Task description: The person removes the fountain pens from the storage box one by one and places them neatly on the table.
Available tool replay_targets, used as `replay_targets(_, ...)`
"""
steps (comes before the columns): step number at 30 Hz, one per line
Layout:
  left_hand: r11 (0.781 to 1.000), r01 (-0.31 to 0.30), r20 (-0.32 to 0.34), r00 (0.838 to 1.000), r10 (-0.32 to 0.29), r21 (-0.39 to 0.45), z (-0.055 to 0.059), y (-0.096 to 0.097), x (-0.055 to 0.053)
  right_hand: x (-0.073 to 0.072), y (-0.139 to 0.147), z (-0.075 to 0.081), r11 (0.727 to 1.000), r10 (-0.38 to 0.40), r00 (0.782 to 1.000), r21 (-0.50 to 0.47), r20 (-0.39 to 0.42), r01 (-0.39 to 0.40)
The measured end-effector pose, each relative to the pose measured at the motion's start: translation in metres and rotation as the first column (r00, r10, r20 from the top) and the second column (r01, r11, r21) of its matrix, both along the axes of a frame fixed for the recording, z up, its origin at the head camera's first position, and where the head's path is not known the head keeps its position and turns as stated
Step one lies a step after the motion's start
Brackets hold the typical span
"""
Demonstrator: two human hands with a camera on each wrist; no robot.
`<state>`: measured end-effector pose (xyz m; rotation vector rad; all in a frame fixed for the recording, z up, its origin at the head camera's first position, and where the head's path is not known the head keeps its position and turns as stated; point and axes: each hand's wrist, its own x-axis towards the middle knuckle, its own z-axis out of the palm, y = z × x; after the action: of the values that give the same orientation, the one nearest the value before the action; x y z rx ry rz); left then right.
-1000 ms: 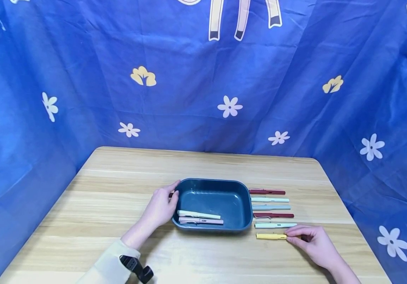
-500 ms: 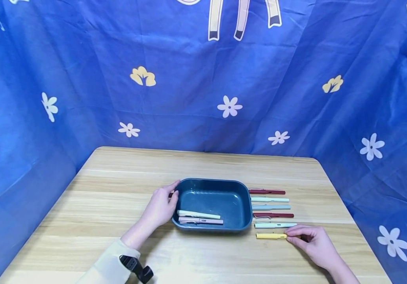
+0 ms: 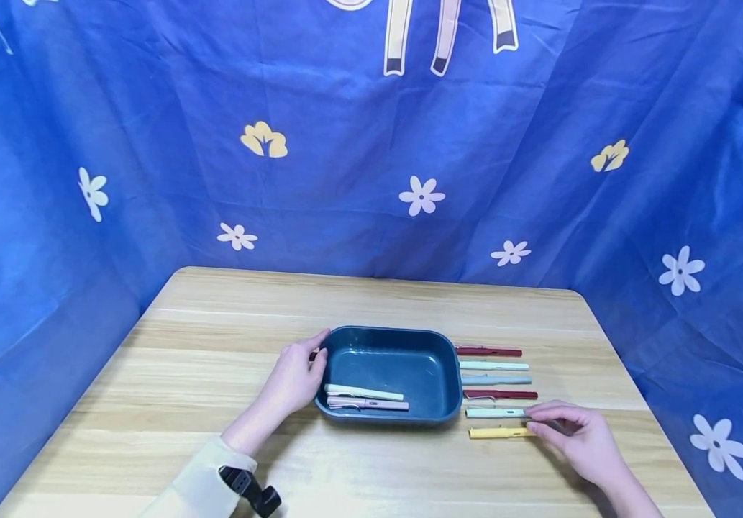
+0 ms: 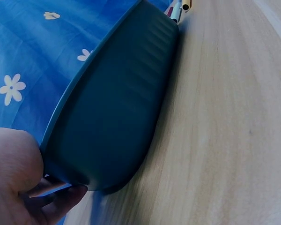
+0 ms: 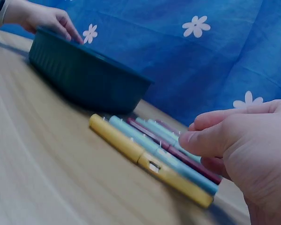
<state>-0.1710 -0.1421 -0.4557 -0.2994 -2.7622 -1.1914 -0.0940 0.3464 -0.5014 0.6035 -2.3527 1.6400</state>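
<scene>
My left hand (image 3: 293, 378) grips the left end of a dark teal box (image 3: 384, 363) at its rim. Inside the box lie a pale green pen (image 3: 366, 393) and a lilac pen (image 3: 377, 405). Just above the near pens, my right hand (image 3: 575, 439) hovers with loosely bent fingers and nothing between them. Beneath it, a yellow pen (image 5: 117, 139) lies on the table in full sight in the right wrist view. Beside that pen is a mint pen (image 3: 494, 413). The left wrist view shows the box's outer wall (image 4: 107, 103) and the fingers at its corner.
Further pens lie in a row right of the box: a maroon pen (image 3: 503, 394), a grey-blue pen (image 3: 497, 379), a light mint pen (image 3: 497, 366) and another maroon pen (image 3: 494, 352). Blue patterned cloth (image 3: 345, 216) hangs around the wooden table (image 3: 248, 309).
My right hand has let go of the yellow pen and lifted slightly away from it. The left hand and the box hold their places.
</scene>
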Motion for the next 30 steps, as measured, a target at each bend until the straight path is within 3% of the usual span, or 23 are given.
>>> replay_targets(8, 1.000, 0.003, 0.001, 1.000, -0.003, 0.006, 0.001, 0.001, 0.001, -0.009, -0.010, 0.019, 0.998, 0.039, 0.999, -0.056, 0.036, -0.037)
replay_targets(15, 1.000, 0.001, 0.004, 1.000, -0.001, 0.013, -0.002, 0.001, 0.001, -0.023, -0.029, 0.034, 0.987, 0.115, 0.993, -0.112, 0.002, -0.114)
replay_targets(19, 1.000, -0.001, 0.008, 1.000, 0.001, 0.013, -0.003, 0.001, 0.001, -0.030, -0.045, 0.043, 0.984, 0.133, 0.990, -0.126, 0.044, -0.127)
replay_targets(30, 1.000, -0.007, -0.014, 1.000, 0.007, 0.013, -0.005, -0.001, 0.001, -0.046, -0.083, 0.055, 0.979, 0.169, 0.983, -0.131, 0.076, -0.159)
